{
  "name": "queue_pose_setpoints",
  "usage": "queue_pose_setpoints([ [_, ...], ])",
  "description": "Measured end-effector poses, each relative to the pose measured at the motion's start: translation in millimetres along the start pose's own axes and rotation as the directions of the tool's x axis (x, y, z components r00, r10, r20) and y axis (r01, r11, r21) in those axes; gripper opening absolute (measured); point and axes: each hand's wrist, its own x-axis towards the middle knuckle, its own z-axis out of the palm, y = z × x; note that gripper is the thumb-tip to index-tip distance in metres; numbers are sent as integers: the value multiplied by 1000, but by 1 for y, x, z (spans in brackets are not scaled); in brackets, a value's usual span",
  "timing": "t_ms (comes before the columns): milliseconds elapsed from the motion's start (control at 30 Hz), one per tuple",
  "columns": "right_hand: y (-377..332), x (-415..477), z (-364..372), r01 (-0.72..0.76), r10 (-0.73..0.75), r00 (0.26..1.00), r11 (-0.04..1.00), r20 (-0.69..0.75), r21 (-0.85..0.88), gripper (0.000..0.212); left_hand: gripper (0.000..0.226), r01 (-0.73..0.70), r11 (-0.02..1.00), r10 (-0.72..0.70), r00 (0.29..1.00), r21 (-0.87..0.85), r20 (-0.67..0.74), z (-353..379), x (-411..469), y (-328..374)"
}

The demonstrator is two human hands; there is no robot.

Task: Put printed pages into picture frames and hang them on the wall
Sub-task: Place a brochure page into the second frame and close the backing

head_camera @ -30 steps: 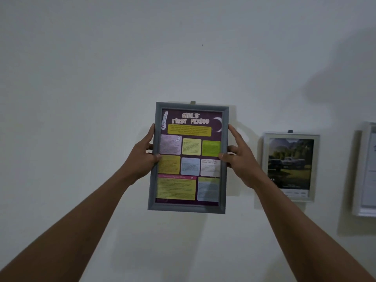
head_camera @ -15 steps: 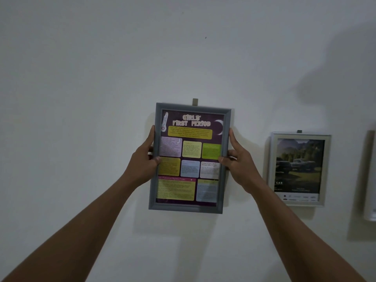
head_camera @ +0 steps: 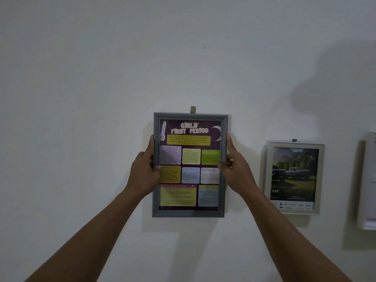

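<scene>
1. A pale wall [head_camera: 81, 98] fills the view, dimly lit. A small dark speck [head_camera: 204, 47] sits on it well above the grey frame [head_camera: 188, 214], slightly to the right.
2. To the right of the grey frame, clear of it and a little lower, hangs a silver frame [head_camera: 321, 180] with a small tab [head_camera: 294, 140] at its top edge.
3. Farther right of the grey frame, a third frame [head_camera: 368, 180] is cut off by the picture's edge. Its content cannot be read.
4. A broad shadow [head_camera: 335, 84] lies on the wall up and to the right of the grey frame.
5. The silver frame holds a photo [head_camera: 294, 176] of vehicles on grass before trees, with "CAR" at its lower left.
6. The grey frame stands upright, flat against the wall, between the two arms. A short hanger [head_camera: 193, 109] pokes up above the middle of its top rail. Whether it is hooked on anything cannot be told.
7. Inside the grey frame is a purple page [head_camera: 190, 159] headed "GIRLS' FIRST PERIOD", with yellow, green, lilac and pale blue text boxes.
8. The left grip [head_camera: 143, 174] clasps the frame's left rail, fingers up along the edge and thumb on the front.
9. The right grip [head_camera: 237, 171] clasps the right rail the same way, its thumb overlapping the page's edge.
</scene>
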Motion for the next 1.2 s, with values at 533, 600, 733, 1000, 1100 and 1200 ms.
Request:
queue_pose_setpoints([
  [533,1,-3,9,-17,-40,986,941,-162,-337,98,94,12,947,38,988,320,-150,-1,-1,7],
  [600,-3,-5,8,-63,-34,980,884,-197,-463,94,93,5,943,53,985,332,-166,0,-1,5],
  [733,1,-6,8,-15,-47,991,890,-125,-456,91,93,-31,940,78,989,341,-126,-1,1,-3],
  [1000,1,-9,12,-23,-10,997,913,-77,-408,88,89,-65,946,97,992,319,-84,-8,-2,-5],
  [1100,2,-10,12,-17,-14,997,922,-76,-387,84,90,-65,951,93,992,301,-80,-12,-4,0],
  [1200,2,-9,12,-14,-14,997,925,-72,-379,81,91,-62,955,85,994,289,-69,-14,-6,2],
])
